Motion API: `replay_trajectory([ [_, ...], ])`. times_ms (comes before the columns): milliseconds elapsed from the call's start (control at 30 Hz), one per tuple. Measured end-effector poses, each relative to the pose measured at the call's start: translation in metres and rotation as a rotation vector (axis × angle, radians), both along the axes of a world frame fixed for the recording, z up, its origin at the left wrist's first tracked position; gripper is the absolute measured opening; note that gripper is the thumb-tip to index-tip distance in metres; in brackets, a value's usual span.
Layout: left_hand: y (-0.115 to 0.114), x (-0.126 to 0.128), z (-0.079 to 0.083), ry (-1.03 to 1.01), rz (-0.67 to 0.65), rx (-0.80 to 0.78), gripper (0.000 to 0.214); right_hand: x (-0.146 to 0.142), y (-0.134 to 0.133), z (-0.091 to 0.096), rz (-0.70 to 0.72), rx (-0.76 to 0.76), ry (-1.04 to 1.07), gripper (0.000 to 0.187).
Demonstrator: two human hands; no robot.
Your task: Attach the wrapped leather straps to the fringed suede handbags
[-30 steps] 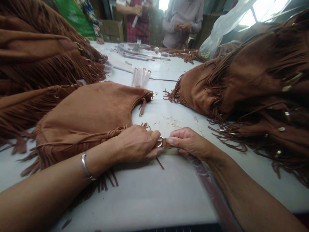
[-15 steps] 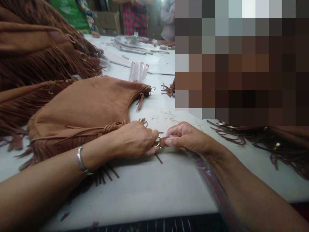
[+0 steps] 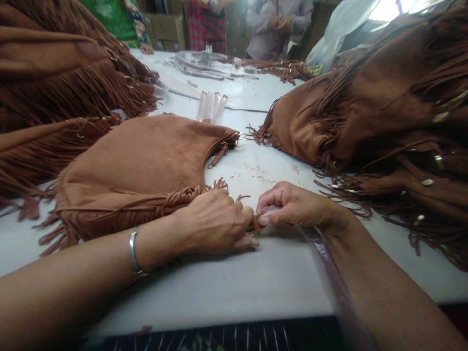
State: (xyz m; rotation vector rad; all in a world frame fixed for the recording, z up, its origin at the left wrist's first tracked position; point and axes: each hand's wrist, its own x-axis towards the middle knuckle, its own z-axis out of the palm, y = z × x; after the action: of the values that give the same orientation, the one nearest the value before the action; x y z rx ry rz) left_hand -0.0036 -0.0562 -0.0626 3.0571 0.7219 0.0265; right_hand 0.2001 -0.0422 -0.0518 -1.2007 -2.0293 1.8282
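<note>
A brown suede-like shoulder bag (image 3: 142, 156) with fringe lies on the table before me, its curved zip opening facing right. My left hand (image 3: 219, 222), wearing a silver bangle, is closed at the bag's near corner and pinches a metal ring (image 3: 250, 232), mostly covered by the fingers. Just right of it, my right hand (image 3: 288, 207) grips the brown end of a strap (image 3: 258, 222) between thumb and fingers, right at the ring. Whether the end passes through the ring, I cannot tell. The rest of the strap, in clear plastic (image 3: 329, 265), runs down toward the table's front edge.
Piles of fringed brown bags stand at left (image 3: 54, 73) and right (image 3: 365, 112). Behind my bag lie plastic-wrapped pieces (image 3: 212, 107) and coiled straps (image 3: 197, 66). Small scraps (image 3: 259, 173) litter the table (image 3: 219, 297). Several people stand at the far side.
Both hands and the bag have shifted slightly right in view. The ring, plainly visible before, is now largely hidden by my left fingers, and the strap end is tilted more.
</note>
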Motion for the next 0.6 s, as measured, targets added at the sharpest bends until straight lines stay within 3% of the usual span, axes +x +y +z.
replay_trajectory([
  [233, 0.003, 0.0, -0.002, 0.036, -0.088, -0.087, 0.037, -0.002, -0.003, -0.004, 0.138, 0.185, 0.055, 0.02],
  [367, 0.002, -0.001, 0.001, 0.0, -0.02, -0.111, 0.039, -0.005, 0.001, 0.008, 0.152, 0.285, -0.051, 0.026],
  [533, 0.002, -0.006, 0.002, -0.089, 0.017, -0.149, 0.024, 0.003, -0.013, 0.046, -0.022, 0.757, -0.301, 0.039],
  [600, 0.001, -0.009, 0.002, -0.126, 0.021, -0.158, 0.026, 0.01, -0.032, 0.058, -0.187, 0.896, -0.358, 0.038],
])
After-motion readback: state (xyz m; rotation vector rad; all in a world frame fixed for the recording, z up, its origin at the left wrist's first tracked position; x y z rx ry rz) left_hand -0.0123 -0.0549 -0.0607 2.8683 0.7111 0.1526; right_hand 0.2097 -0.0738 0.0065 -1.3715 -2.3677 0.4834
